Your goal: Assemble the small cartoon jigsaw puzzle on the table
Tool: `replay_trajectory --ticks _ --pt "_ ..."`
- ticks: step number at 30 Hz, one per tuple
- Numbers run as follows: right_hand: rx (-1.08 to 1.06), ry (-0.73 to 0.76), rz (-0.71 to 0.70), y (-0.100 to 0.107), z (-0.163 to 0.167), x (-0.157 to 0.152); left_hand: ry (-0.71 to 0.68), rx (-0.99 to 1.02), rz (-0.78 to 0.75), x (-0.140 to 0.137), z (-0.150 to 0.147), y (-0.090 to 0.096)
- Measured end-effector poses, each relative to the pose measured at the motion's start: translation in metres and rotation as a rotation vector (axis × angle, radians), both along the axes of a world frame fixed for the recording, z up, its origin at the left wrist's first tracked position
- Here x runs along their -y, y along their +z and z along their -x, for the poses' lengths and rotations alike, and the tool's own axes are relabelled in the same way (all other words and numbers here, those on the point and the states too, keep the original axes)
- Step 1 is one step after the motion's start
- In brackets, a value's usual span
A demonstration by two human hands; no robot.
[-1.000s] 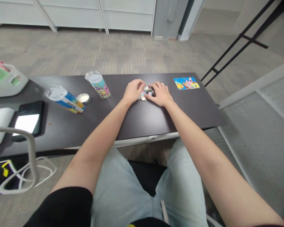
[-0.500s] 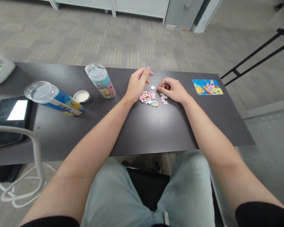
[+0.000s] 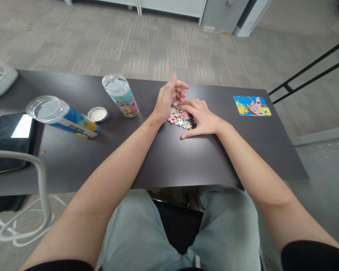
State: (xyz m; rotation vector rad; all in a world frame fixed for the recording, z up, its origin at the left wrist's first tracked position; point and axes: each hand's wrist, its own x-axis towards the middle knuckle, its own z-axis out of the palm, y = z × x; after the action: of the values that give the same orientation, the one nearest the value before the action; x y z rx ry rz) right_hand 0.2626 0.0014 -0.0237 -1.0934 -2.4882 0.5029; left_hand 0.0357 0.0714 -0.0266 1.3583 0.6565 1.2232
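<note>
A heap of small colourful jigsaw puzzle pieces point(image 3: 180, 118) lies on the dark table point(image 3: 169, 162). At its far left edge my left hand point(image 3: 168, 96) rests on its side, palm turned toward the right, fingers loosely curved and apart with nothing in them. My right hand point(image 3: 199, 116) is spread palm down over the right part of the heap, thumb stretched toward me. It covers some pieces, and its fingertips reach close to my left palm. Whether those fingertips touch a piece is hidden.
A blue cartoon picture card point(image 3: 252, 105) lies at the right. Left of the heap stand a cartoon-printed canister point(image 3: 124, 98) with a clear top, a larger blue canister point(image 3: 69, 119) and a small round lid point(image 3: 97, 114). A black tablet-like device point(image 3: 14, 139) and a white cable point(image 3: 42, 180) are farther left.
My right hand has opened from a pinch and moved left over the pieces. The pieces at the right are now mostly covered. My left hand's fingers have spread a little.
</note>
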Motion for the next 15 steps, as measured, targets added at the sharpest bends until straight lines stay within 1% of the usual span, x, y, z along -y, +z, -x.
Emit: replay_trajectory --ticks 2,4,6,8,10,12,15 --pt "0.009 -0.014 0.003 -0.002 0.005 0.0 -0.003 -0.041 -0.012 -0.001 -0.001 -0.001" --pt "-0.027 -0.03 -0.003 -0.003 0.007 -0.002 0.017 -0.082 -0.042 -0.001 -0.001 -0.002" --pt "-0.081 -0.011 -0.012 -0.003 0.008 -0.005 0.071 -0.113 -0.099 -0.002 0.001 -0.003" --pt "-0.129 0.019 -0.015 -0.003 0.007 -0.007 0.148 -0.181 -0.204 -0.003 0.007 -0.004" --pt "-0.163 0.033 -0.008 -0.003 0.007 -0.009 0.196 -0.33 -0.356 -0.004 0.017 -0.005" --pt "-0.208 0.033 0.001 -0.006 0.006 -0.011 0.181 -0.511 -0.492 -0.004 0.028 -0.005" --pt "-0.307 0.03 -0.021 -0.012 0.004 -0.018 0.122 -0.707 -0.571 -0.002 0.041 -0.003"
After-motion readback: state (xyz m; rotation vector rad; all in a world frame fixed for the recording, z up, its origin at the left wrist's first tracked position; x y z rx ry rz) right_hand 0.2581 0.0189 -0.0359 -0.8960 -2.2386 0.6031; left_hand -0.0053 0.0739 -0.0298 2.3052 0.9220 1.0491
